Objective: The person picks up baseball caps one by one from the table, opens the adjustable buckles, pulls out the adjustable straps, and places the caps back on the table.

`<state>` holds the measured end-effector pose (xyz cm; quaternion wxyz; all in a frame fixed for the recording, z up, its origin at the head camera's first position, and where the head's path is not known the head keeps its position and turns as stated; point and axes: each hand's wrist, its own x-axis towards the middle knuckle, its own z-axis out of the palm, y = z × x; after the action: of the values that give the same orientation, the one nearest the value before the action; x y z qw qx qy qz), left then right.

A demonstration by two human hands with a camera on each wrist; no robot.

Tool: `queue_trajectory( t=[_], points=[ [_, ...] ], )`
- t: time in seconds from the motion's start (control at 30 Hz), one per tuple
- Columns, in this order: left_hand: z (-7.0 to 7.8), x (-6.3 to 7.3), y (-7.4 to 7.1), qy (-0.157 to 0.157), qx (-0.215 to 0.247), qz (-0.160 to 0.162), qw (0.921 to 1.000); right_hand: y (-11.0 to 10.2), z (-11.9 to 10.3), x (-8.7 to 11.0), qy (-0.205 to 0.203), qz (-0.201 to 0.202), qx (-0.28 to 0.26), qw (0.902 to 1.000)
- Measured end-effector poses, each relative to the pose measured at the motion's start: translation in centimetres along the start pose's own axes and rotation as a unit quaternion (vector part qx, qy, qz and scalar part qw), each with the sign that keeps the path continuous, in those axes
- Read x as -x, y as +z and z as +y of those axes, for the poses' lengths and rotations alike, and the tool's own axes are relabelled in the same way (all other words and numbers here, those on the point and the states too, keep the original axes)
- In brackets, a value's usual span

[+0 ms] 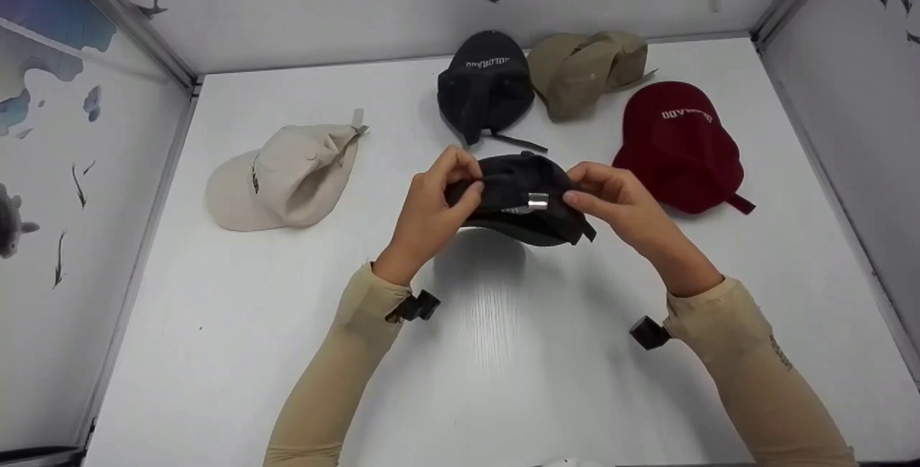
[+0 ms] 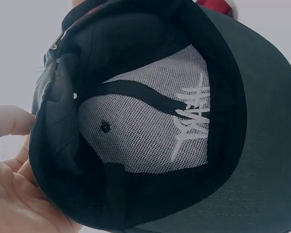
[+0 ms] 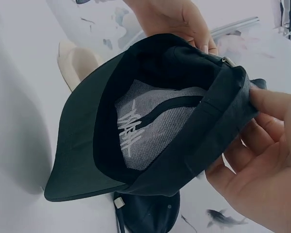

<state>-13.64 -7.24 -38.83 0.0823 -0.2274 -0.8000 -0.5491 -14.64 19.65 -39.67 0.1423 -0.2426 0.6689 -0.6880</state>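
We see the black cap (image 1: 514,185) held above the bench (image 1: 489,373), on the near side of the charcoal cap (image 1: 490,86). The left grip (image 1: 440,201) pinches its edge between thumb and fingers; the right grip (image 1: 619,202) pinches the edge near the metal buckle (image 1: 537,201). If either pinch loosens, we think the stiff brim could drag the cap round and drop it. Uneven tugging could make the strap slip through the buckle. Pushed towards the charcoal cap, it could catch that cap's loose strap (image 1: 523,142); swung rightwards, it could bump the red cap (image 1: 675,144), to the charcoal cap's right.
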Motion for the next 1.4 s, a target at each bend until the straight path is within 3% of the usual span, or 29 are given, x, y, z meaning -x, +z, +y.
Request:
queue_trajectory(
  t=[0.43,0.73,0.87,0.97,1.03,1.1,1.17,1.27,1.4],
  points=[
    [0.1,0.2,0.1,-0.04,0.052,0.006,0.9978,-0.2,0.0,-0.2,0.021,-0.027,-0.032,0.9989],
    [0.0,0.2,0.3,-0.046,0.05,0.006,0.9977,0.1,0.2,-0.3,0.006,-0.01,-0.025,0.9996],
    [0.1,0.4,0.5,-0.033,0.005,0.01,0.9994,0.4,0.2,-0.5,0.009,0.005,-0.016,0.9998],
    [0.3,0.6,0.9,-0.001,-0.08,0.036,0.9961,0.6,0.1,-0.6,0.011,0.01,-0.015,0.9998],
    [0.6,0.7,1.3,0.024,-0.151,0.065,0.9861,0.7,0.0,-0.6,0.015,0.011,-0.018,0.9997],
    [0.9,0.9,1.7,0.051,-0.213,0.093,0.9712,0.8,0.0,-0.7,0.018,0.011,-0.02,0.9996],
    [1.4,1.1,2.0,0.074,-0.251,0.108,0.9592,0.9,0.0,-0.7,0.018,0.011,-0.023,0.9995],
    [2.1,1.3,2.4,0.098,-0.274,0.106,0.9507,1.0,0.1,-0.7,0.015,0.011,-0.029,0.9994],
    [2.7,1.6,2.8,0.115,-0.286,0.086,0.9473,1.2,0.1,-0.7,0.009,0.013,-0.029,0.9994]
  ],
)
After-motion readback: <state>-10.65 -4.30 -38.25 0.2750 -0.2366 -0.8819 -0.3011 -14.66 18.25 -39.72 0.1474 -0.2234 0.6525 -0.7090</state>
